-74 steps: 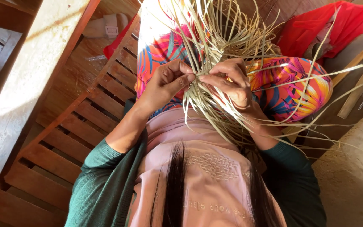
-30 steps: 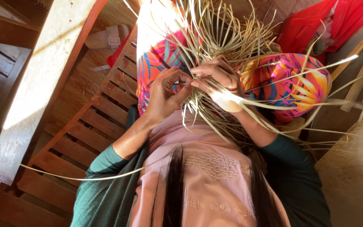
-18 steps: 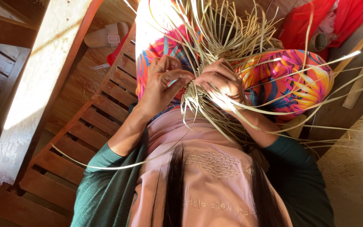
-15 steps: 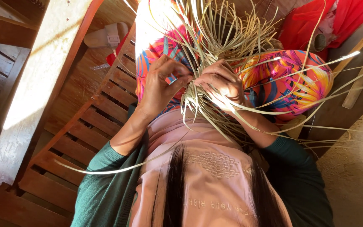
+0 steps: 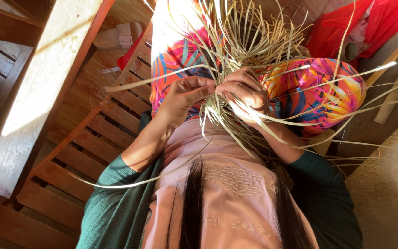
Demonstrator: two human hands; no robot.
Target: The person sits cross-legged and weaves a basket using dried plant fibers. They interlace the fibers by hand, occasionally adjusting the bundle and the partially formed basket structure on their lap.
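The landmark here is the bundle of pale straw strands [image 5: 249,60] that fans out above the person's lap, over the bright patterned trousers [image 5: 328,92].

What has changed: a moment ago the left hand [image 5: 183,99] was spread against the near left side of the bundle, with a long loose strand [image 5: 130,177] trailing low to the left. Now that hand has closed up — its thumb and fingers pinch a single strand right at the base of the bundle, and its fingertips almost touch those of the right hand [image 5: 245,92]. The trailing strand has swung upward and curves from below the left forearm toward the bundle's base, so it looks as though it is being drawn through the weave.

The right hand sits on the near side of the bundle, just right of its base, with its grip clenched around a cluster of strands where they cross — it has barely moved and seems to be the anchor for the work.

My reading is that one strand has just been passed across and is now being pulled snug, so another stitch of the weave is nearly made.

To the left of the bundle lies the slatted wooden bench [image 5: 70,175]; to its upper right, a red cloth [image 5: 346,27].
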